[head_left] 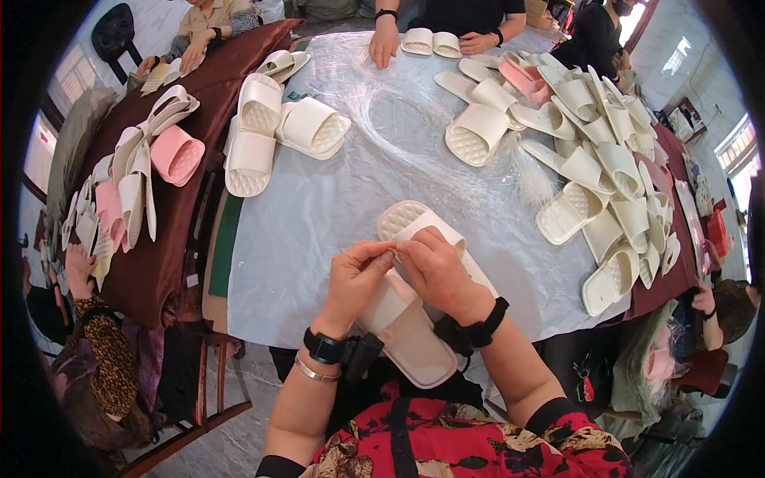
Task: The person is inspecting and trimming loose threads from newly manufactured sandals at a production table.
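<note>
My left hand (356, 280) and my right hand (437, 271) meet fingertip to fingertip above a pair of cream slippers at the near edge of the table. Both are closed in a pinch; whatever lies between the fingertips is too small to make out. One slipper (402, 217) rests sole down behind my hands, its strap partly covered by my right hand. The other slipper (421, 350) lies under my wrists, its smooth end reaching past the table edge toward me. My left hand hides part of its strap.
Loose clear plastic strands (390, 143) spread over the plastic-covered table (287, 263). Cream slippers (598, 175) pile up at right, with a pink slipper (523, 80) among them. More slippers (253, 135) stand at left. Across the table, a co-worker's hand (384, 44) rests near another pair.
</note>
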`<state>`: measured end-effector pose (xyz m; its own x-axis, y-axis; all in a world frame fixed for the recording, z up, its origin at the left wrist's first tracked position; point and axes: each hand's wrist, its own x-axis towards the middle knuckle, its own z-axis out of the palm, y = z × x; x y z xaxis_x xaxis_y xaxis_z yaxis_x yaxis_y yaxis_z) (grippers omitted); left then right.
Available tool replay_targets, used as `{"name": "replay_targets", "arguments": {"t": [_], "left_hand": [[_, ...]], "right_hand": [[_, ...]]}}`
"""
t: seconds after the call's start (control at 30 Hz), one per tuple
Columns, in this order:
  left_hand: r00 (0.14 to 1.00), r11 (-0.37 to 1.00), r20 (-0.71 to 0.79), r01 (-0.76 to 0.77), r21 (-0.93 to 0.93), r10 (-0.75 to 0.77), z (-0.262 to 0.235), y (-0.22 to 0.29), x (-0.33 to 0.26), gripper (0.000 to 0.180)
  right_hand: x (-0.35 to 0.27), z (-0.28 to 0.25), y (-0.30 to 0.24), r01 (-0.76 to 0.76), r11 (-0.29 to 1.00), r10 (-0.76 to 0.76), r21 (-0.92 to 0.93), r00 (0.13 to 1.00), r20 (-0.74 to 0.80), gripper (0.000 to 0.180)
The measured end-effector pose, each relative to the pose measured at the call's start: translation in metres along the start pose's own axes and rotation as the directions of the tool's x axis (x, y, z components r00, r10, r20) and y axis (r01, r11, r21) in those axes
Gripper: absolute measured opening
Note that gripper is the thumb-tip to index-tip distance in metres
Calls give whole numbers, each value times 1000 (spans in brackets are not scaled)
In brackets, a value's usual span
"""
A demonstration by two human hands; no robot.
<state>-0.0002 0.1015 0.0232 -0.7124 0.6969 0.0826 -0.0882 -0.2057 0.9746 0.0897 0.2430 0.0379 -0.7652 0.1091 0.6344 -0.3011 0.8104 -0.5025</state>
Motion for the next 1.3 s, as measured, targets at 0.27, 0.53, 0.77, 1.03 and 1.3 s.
{"name": "replay_targets", "arguments": {"t": [0.27, 0.53, 0.77, 1.03, 1.3], "left_hand": [[988, 988, 24, 154, 22, -154, -1, 5, 2, 18], [992, 984, 61, 98, 151, -108, 0, 2, 1, 17], [992, 990, 21, 119, 73, -121, -4, -7, -1, 16], [996, 992, -31, 89, 89, -87, -3, -9, -2, 14], [993, 987, 18, 115, 111, -118, -2, -5, 0, 14]], "right_hand": [[-3, -1, 1, 16, 999, -17, 34, 999, 27, 14], [-7, -2, 1, 19, 999, -17, -49, 999, 40, 19], [-6, 5, -1, -41, 999, 43, 25, 995, -84, 12], [-4, -1, 2, 10, 999, -9, 35, 999, -31, 9], [-5, -2, 3, 8, 1000, -9, 22, 1000, 19, 12]]}}
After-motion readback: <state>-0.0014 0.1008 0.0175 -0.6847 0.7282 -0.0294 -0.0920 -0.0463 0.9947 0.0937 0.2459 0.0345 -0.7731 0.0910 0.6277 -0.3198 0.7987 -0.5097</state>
